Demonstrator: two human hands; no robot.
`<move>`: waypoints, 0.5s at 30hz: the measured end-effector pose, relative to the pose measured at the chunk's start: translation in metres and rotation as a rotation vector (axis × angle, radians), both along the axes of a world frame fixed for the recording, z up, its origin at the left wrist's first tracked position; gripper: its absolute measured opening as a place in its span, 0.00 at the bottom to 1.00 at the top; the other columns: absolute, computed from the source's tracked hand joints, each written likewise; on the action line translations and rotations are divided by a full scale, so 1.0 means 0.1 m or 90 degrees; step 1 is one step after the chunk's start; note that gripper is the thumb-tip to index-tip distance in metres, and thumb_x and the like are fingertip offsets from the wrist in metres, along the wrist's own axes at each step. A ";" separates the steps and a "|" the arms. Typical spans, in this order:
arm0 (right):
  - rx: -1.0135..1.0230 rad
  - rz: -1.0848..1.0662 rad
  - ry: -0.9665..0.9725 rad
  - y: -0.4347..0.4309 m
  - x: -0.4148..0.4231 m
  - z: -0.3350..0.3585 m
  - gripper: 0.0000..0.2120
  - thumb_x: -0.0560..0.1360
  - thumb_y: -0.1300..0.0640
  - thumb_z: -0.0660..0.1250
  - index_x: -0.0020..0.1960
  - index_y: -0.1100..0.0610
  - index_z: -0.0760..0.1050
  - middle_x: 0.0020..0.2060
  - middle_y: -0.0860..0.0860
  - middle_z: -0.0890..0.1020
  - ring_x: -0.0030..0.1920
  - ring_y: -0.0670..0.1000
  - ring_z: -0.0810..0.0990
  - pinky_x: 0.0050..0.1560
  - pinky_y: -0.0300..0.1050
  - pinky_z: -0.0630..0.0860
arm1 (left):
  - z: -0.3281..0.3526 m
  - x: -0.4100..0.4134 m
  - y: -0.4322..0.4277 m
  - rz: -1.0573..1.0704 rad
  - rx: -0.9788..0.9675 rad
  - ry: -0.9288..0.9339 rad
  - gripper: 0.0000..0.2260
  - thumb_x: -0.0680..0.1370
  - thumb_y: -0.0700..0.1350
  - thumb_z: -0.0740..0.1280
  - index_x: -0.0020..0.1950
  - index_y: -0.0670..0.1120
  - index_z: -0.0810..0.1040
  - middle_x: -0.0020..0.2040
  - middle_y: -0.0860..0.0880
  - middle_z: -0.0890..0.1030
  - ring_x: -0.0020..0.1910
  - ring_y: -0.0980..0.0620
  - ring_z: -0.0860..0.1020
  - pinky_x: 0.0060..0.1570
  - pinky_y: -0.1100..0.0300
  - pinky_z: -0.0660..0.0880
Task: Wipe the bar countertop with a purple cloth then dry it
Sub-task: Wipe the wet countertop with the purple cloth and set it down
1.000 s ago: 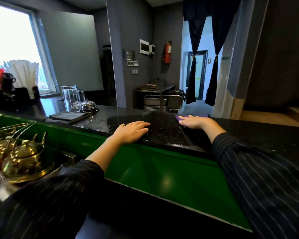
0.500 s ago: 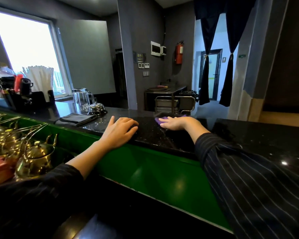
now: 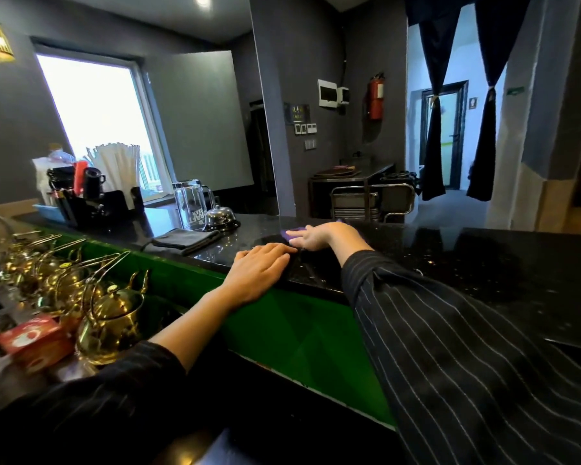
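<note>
The black speckled bar countertop [image 3: 483, 260] runs across the view above a green front panel. My right hand [image 3: 312, 234] lies flat near the counter's far edge, pressing on the purple cloth [image 3: 291, 232], of which only a thin purple strip shows past the fingertips. My left hand [image 3: 260, 266] rests palm down on the counter's near edge, fingers together, holding nothing. The two hands are close, almost touching. A folded dark grey cloth [image 3: 182, 240] lies on the counter to the left.
A glass pitcher [image 3: 192, 203] and a chrome service bell [image 3: 219, 220] stand behind the grey cloth. A caddy with straws and cups [image 3: 84, 186] sits at far left. Brass teapots [image 3: 111, 317] and a red box [image 3: 31, 340] crowd the lower shelf at left.
My right hand has slid the purple cloth leftwards along the far edge, ending beside my left hand. The view has swung left, showing more of the caddy and teapots.
</note>
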State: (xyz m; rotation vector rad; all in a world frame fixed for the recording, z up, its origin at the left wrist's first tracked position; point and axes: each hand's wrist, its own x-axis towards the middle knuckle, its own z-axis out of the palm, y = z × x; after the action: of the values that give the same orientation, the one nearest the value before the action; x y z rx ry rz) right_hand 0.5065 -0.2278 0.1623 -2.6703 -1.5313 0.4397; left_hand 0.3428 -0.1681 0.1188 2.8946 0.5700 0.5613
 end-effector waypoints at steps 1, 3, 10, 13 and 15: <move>0.000 0.033 0.004 -0.05 -0.01 0.00 0.25 0.82 0.39 0.45 0.78 0.38 0.46 0.80 0.50 0.45 0.79 0.57 0.46 0.76 0.62 0.41 | 0.02 -0.03 0.02 -0.015 -0.001 0.013 0.18 0.81 0.54 0.49 0.69 0.57 0.67 0.72 0.54 0.69 0.71 0.52 0.65 0.69 0.47 0.58; -0.004 0.069 0.007 -0.21 0.04 0.01 0.25 0.82 0.41 0.46 0.78 0.41 0.46 0.80 0.50 0.45 0.79 0.56 0.46 0.76 0.57 0.41 | 0.04 -0.12 0.11 -0.010 -0.003 0.029 0.19 0.81 0.57 0.50 0.70 0.56 0.65 0.73 0.54 0.66 0.74 0.52 0.62 0.73 0.41 0.52; -0.014 -0.120 -0.023 -0.19 0.37 -0.01 0.27 0.81 0.38 0.42 0.79 0.41 0.45 0.80 0.49 0.47 0.79 0.58 0.46 0.76 0.62 0.42 | -0.10 -0.25 0.31 0.052 -0.071 -0.020 0.20 0.81 0.57 0.49 0.69 0.53 0.67 0.70 0.50 0.69 0.72 0.50 0.63 0.74 0.45 0.48; -0.003 -0.169 -0.052 0.05 0.20 -0.03 0.28 0.80 0.36 0.42 0.78 0.40 0.47 0.80 0.49 0.50 0.79 0.60 0.48 0.74 0.68 0.44 | -0.12 -0.22 0.34 0.054 -0.082 -0.025 0.18 0.81 0.57 0.50 0.68 0.54 0.68 0.69 0.50 0.70 0.71 0.50 0.64 0.73 0.48 0.48; 0.026 -0.147 -0.058 0.24 0.02 -0.06 0.28 0.80 0.35 0.42 0.78 0.40 0.48 0.80 0.51 0.49 0.79 0.60 0.48 0.74 0.68 0.44 | -0.12 -0.22 0.38 0.052 -0.091 -0.033 0.17 0.81 0.55 0.51 0.67 0.54 0.68 0.68 0.50 0.70 0.71 0.50 0.64 0.73 0.50 0.49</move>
State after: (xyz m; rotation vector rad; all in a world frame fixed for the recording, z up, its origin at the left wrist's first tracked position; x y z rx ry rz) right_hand 0.5088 -0.2037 0.1565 -2.8247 -1.2150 0.2767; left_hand 0.3208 -0.1304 0.1066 2.7251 0.6947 0.5791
